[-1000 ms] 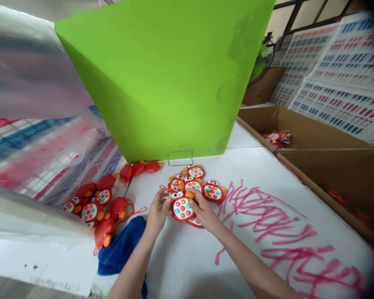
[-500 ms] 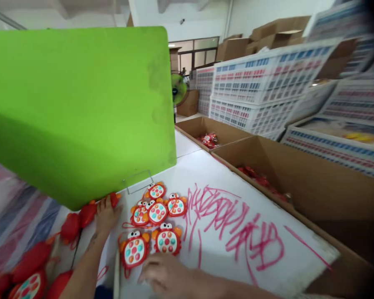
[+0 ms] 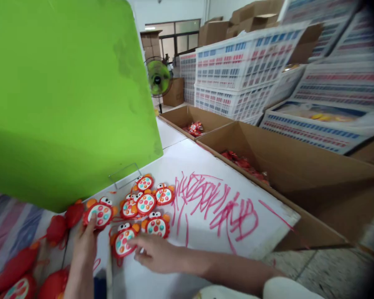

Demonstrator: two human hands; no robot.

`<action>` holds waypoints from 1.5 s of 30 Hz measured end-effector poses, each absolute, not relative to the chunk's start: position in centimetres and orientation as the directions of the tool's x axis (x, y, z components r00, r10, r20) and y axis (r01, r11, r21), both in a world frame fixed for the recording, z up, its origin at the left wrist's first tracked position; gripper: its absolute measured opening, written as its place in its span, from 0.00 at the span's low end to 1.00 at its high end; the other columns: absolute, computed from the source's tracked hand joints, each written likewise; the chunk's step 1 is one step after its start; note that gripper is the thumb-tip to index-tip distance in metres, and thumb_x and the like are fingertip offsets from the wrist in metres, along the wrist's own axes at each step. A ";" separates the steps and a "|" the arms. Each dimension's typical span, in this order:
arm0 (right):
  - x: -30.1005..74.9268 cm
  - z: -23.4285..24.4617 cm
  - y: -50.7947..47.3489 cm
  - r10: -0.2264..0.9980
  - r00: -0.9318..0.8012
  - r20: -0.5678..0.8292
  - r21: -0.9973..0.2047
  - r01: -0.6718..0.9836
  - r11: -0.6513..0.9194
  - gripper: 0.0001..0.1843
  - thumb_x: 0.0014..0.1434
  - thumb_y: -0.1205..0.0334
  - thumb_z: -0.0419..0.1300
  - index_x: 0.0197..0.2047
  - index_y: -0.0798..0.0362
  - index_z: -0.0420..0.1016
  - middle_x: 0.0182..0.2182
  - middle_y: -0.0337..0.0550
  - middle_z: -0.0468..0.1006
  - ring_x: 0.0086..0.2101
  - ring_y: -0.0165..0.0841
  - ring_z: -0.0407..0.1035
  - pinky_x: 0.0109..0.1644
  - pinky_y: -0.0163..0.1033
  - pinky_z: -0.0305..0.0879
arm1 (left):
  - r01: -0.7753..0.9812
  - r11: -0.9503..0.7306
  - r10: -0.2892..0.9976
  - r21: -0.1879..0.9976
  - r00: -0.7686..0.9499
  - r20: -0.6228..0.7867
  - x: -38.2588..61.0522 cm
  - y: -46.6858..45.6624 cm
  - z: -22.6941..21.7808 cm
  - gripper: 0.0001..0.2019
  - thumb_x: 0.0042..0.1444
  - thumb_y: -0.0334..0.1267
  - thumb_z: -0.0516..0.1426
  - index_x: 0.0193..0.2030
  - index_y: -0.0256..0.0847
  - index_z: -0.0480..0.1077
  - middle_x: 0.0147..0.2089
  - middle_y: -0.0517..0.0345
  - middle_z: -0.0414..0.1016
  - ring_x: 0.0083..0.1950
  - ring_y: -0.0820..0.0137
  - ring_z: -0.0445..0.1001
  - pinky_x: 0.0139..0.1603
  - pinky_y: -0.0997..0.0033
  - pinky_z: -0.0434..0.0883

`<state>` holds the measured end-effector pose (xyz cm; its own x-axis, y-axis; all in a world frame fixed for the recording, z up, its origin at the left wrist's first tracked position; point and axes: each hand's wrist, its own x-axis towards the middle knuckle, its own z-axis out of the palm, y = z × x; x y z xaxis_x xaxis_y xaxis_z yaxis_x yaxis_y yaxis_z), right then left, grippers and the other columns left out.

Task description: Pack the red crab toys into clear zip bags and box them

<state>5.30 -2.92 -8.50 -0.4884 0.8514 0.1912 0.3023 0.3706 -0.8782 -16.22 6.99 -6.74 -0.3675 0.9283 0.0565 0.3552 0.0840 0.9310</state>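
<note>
Several red-and-orange crab toys with coloured dots lie face up on a white table [image 3: 187,249]. My left hand [image 3: 82,247] grips the lower edge of one crab toy [image 3: 100,212] at the left of the group, close to the green board. My right hand [image 3: 152,252] lies low on the table with its fingers stretched left, the fingertips touching another crab toy [image 3: 122,241]. Beside that one sits a crab toy [image 3: 156,225], and behind them a tight cluster of crab toys [image 3: 145,199].
A big green board [image 3: 65,95] stands at the back left on a wire stand [image 3: 124,174]. Red toys lie face down at the far left [image 3: 18,261]. Pink scribbles [image 3: 212,199] mark the table. Cardboard boxes [image 3: 299,174] line its right edge; a fan [image 3: 158,77] and stacked crates [image 3: 237,74] stand behind.
The view swung right and up. My left hand went to the toys under the green board and now has a face-up crab toy. My right hand slid left to the front toy.
</note>
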 end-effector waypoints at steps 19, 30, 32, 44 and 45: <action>6.3 -8.0 -4.5 0.944 -0.308 0.119 -0.988 -0.130 0.082 0.21 0.62 0.51 0.53 0.56 0.48 0.58 0.55 0.45 0.66 0.55 0.38 0.61 0.60 0.47 0.58 | -0.336 0.145 0.957 0.931 -0.191 -0.218 -8.1 -6.8 -5.5 0.22 0.49 0.47 0.63 0.48 0.44 0.62 0.43 0.59 0.69 0.35 0.73 0.73 0.33 0.71 0.76; 6.4 -9.6 -3.4 0.963 -0.259 0.078 -0.997 -0.029 0.073 0.18 0.60 0.51 0.54 0.51 0.49 0.63 0.46 0.43 0.72 0.48 0.39 0.66 0.54 0.47 0.64 | -0.188 0.129 0.968 0.974 -0.189 -0.164 -8.4 -6.6 -8.1 0.28 0.54 0.53 0.56 0.58 0.46 0.55 0.55 0.50 0.67 0.46 0.65 0.73 0.42 0.64 0.74; 7.0 -10.1 -2.7 0.976 -0.208 0.068 -0.998 -0.004 0.069 0.19 0.59 0.50 0.54 0.51 0.49 0.64 0.46 0.44 0.72 0.47 0.40 0.67 0.53 0.48 0.65 | -0.009 0.074 0.980 0.997 -0.185 -0.074 -9.8 -6.5 -8.2 0.32 0.55 0.52 0.56 0.63 0.46 0.50 0.58 0.46 0.65 0.51 0.62 0.72 0.46 0.61 0.73; 8.7 -10.6 -0.4 0.990 0.092 0.108 -0.994 -0.023 0.111 0.34 0.56 0.55 0.57 0.64 0.43 0.52 0.63 0.48 0.53 0.49 0.38 0.66 0.48 0.45 0.70 | 0.862 0.485 0.872 -0.146 -0.464 0.158 -22.6 -6.3 -7.1 0.25 0.56 0.37 0.51 0.60 0.33 0.59 0.53 0.37 0.70 0.54 0.47 0.67 0.51 0.45 0.62; 8.6 -10.4 -0.7 0.986 0.106 0.128 -0.992 -0.003 0.129 0.32 0.56 0.56 0.57 0.63 0.44 0.53 0.62 0.49 0.55 0.48 0.37 0.67 0.46 0.45 0.70 | 0.864 0.479 0.875 -0.156 -0.455 0.163 -22.8 -6.1 -7.3 0.23 0.56 0.37 0.50 0.59 0.33 0.60 0.51 0.37 0.71 0.53 0.49 0.68 0.52 0.45 0.60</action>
